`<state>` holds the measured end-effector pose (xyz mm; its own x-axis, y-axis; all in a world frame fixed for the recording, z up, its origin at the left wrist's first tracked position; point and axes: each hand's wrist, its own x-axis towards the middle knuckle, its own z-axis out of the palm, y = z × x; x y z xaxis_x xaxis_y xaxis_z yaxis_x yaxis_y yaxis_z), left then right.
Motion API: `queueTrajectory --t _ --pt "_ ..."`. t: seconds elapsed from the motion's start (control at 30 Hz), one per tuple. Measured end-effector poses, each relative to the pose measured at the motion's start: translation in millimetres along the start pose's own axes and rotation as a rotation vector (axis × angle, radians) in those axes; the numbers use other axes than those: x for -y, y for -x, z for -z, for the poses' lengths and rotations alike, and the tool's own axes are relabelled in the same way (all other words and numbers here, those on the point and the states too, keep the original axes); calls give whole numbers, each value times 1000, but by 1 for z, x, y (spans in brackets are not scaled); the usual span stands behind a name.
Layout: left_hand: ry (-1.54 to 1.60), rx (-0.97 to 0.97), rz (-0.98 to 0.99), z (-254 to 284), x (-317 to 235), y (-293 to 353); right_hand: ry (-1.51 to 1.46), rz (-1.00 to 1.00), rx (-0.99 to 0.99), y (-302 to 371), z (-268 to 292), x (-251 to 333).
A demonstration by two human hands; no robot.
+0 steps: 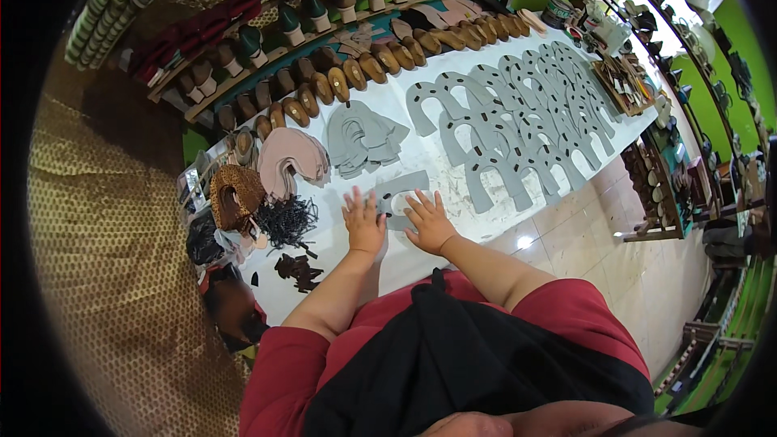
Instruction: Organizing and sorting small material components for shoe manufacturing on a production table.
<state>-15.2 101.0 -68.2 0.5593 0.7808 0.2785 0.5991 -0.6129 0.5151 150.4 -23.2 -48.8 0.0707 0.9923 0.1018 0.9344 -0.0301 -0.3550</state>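
Grey U-shaped shoe-upper piece (416,182) on the white table (340,263), just ahead of and between the hands — its curve toward the left, its far arm slanting away to the right. The right hand (431,222) seems nearer, fingers overlapping the piece; the left hand (364,222) is beside the curved end. Both are palm down with fingers spread, clasping nothing — whether they press, I cannot tell. No writing is legible on the piece.
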Motion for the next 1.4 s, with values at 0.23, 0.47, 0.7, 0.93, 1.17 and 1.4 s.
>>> queueTrajectory --t 0.23,0.47,0.7,0.93,1.17,1.4 --pt "-127 494 -253 27 -4 3 8 -8 -37 1 -3 0" --pt "-287 648 -347 72 16 -3 46 -9 10 1 -2 4" --pt "-339 409 -10 160 77 94 158 151 109 0 9 17" --pt "-353 393 407 211 132 200 240 85 384 -19 19 39" --pt "-187 574 704 209 136 226 294 37 327 -41 6 52" --pt "-228 623 848 210 127 208 386 -5 723 -97 41 55"
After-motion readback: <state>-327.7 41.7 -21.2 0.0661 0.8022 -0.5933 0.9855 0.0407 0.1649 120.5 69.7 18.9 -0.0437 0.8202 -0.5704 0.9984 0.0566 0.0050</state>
